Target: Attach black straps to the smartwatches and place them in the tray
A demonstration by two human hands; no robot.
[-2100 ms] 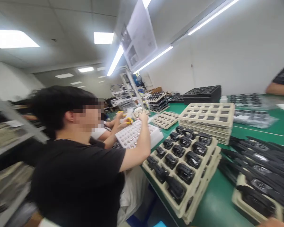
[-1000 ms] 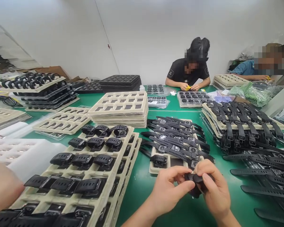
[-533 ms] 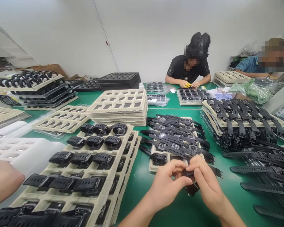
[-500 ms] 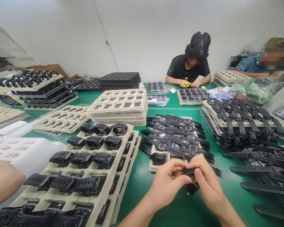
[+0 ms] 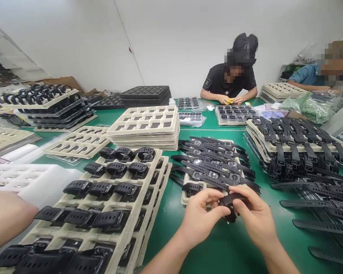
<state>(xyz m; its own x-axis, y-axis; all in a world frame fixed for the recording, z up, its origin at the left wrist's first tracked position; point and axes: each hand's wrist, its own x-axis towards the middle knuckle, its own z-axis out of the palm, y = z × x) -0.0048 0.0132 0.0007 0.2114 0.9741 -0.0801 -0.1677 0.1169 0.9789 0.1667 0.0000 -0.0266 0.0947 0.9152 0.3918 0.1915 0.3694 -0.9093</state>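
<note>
Smartwatch (image 5: 232,198) pinched between two bare hands, just above green tabletop (image 5: 170,232)

Fingers: left hand (image 5: 197,220) grips one end of the dark band between thumb and forefinger; right hand (image 5: 257,217) has thumb and fingers closed over its other side. Neither is released. The band curves across the top; a dark part shows beneath it, partly hidden by the fingers. Clasp state: cannot tell.

Handling (judged): light, band soft and springy, likely to uncurl if one side is let go. Smooth case probably slippery, face prone to scratches. Best hold: case by its side edges, band near its end, no pressure on the face.

Just beyond the fingertips: looped watch (image 5: 192,188) in a beige tray, beside a pile of flat-laid watches (image 5: 234,177), several with sensor backs up. To the left, stacked trays (image 5: 145,186) bearing rows of looped watches. To the right, another stack with open bands (image 5: 295,146) draped over it.

Farther out: one person (image 5: 228,85) across the table, both hands at a small yellow item; another, in a blue sleeve (image 5: 308,75), at far right. A third person's bare arm (image 5: 10,219) enters at left.
</note>
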